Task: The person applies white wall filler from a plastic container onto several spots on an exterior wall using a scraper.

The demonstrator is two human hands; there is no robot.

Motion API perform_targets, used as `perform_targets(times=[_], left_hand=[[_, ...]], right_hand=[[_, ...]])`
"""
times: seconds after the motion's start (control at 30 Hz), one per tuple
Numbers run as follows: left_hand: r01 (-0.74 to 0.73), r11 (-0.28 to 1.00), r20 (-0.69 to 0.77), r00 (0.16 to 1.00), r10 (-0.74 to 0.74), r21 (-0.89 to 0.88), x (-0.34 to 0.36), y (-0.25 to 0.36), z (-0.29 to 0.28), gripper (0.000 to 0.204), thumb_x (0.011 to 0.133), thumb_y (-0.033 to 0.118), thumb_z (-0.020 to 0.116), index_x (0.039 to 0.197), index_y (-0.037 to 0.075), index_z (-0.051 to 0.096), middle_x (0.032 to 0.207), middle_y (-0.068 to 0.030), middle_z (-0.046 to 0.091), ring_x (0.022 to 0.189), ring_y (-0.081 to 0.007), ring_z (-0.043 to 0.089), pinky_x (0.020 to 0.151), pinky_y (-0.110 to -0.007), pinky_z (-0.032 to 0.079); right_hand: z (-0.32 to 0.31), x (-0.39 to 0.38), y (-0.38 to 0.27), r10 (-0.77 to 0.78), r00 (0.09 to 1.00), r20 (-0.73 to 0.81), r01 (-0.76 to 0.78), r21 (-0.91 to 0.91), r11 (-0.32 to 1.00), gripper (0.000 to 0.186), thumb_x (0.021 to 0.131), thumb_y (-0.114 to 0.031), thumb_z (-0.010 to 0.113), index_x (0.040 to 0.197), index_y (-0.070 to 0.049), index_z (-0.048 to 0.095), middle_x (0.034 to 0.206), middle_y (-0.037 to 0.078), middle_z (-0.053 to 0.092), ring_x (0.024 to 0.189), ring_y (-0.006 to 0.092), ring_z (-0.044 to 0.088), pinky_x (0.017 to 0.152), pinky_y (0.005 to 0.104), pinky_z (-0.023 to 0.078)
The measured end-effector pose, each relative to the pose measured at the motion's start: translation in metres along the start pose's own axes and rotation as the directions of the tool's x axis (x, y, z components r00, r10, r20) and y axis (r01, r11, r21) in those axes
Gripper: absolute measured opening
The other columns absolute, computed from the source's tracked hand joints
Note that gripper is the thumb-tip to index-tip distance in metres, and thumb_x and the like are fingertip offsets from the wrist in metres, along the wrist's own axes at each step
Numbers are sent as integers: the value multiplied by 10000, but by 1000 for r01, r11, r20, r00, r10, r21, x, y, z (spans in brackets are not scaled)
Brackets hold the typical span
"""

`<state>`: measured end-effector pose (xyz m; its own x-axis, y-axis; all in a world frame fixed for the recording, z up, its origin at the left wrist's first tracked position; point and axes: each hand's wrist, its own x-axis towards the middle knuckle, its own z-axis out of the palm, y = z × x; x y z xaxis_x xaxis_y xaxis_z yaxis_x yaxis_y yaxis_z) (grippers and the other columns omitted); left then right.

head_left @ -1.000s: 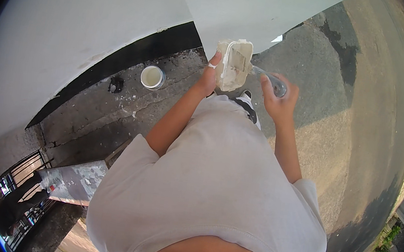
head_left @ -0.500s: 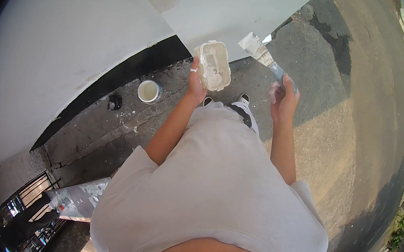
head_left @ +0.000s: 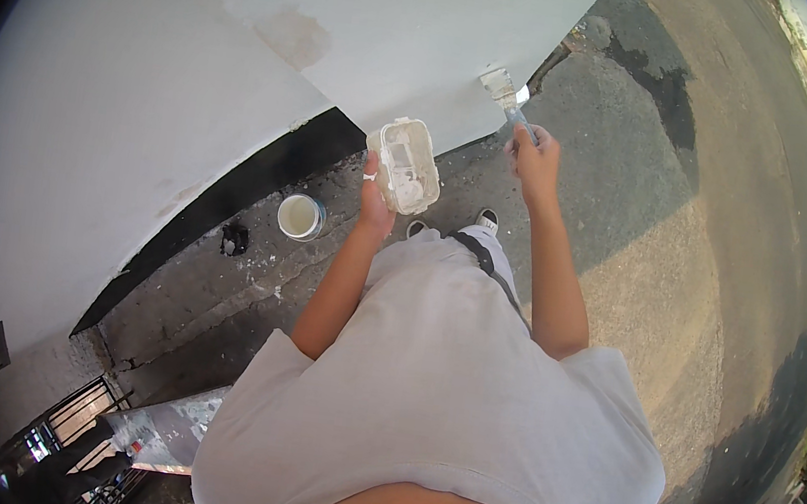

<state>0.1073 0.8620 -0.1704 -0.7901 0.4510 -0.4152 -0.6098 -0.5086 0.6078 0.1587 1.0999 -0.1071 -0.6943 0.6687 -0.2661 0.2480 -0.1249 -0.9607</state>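
Observation:
My left hand (head_left: 377, 198) grips a small whitish plastic tub (head_left: 408, 166) by its side; pale paste is smeared over the inside. In my right hand (head_left: 539, 160) is a putty knife (head_left: 516, 111), held by its blue-grey handle. Its wide blade, coated with whitish paste, lies against or very close to the lower part of the pale wall (head_left: 419, 42), near the wall's right edge; whether it touches is hard to tell. The fingers of my left hand under the tub are partly hidden.
A white bucket (head_left: 301, 217) stands on the paint-spotted ground left of my feet, beside a black crumpled thing (head_left: 235, 239). A black band (head_left: 262, 174) runs along the wall's base. At lower left is a paint-stained board-like surface (head_left: 168, 430). Pavement (head_left: 625, 168) stretches to the right.
My right hand has moved left and forward, bringing the putty knife's blade to the wall. The tub in my left hand has come lower and closer to me. The view has shifted slightly.

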Motion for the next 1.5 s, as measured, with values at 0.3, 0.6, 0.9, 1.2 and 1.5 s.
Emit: perform_targets(times=[0.3, 0.6, 0.9, 1.2, 1.5], left_hand=[[-1, 999, 8, 1000, 1, 34, -2, 0, 1, 774, 964, 641, 427, 1453, 42, 400, 1374, -130, 541, 1239, -270, 552, 1046, -403, 438], [34, 999, -20, 999, -34, 14, 3, -5, -8, 733, 966, 632, 420, 1459, 91, 403, 1411, -113, 517, 1277, -285, 526, 1077, -436, 421], [20, 999, -50, 999, -19, 33, -2, 0, 4, 773, 963, 637, 426, 1458, 43, 394, 1388, -136, 530, 1244, -276, 546, 1054, -409, 431], [-35, 999, -30, 999, 35, 21, -3, 1, 3, 782, 960, 635, 432, 1485, 59, 360, 1431, -136, 490, 1292, -296, 506, 1080, -435, 410], [-7, 1000, -60, 998, 6, -19, 10, 1, -9, 772, 960, 632, 439, 1478, 64, 365, 1428, -126, 495, 1293, -292, 510, 1081, -434, 407]], right_hand=[[19, 28, -44, -39, 999, -26, 35, -136, 990, 251, 928, -185, 587, 868, 53, 639, 617, 24, 561, 442, 64, 422, 400, 243, 280], [-3, -20, -70, 58, 998, 14, -58, 67, 996, 262, 927, -169, 582, 917, 87, 635, 600, 41, 553, 435, 77, 452, 381, 248, 293], [13, 26, -36, -6, 998, -70, -1, -98, 995, 246, 904, -173, 610, 909, 70, 645, 616, 30, 545, 437, 64, 403, 394, 234, 267], [53, 53, -101, -11, 999, -50, 5, -111, 994, 164, 823, -91, 534, 726, 41, 519, 628, 102, 540, 490, 133, 465, 407, 294, 339], [19, 9, -107, 72, 997, -12, -72, -27, 997, 187, 843, -96, 519, 738, 48, 577, 582, 77, 528, 405, 120, 434, 358, 295, 408]])
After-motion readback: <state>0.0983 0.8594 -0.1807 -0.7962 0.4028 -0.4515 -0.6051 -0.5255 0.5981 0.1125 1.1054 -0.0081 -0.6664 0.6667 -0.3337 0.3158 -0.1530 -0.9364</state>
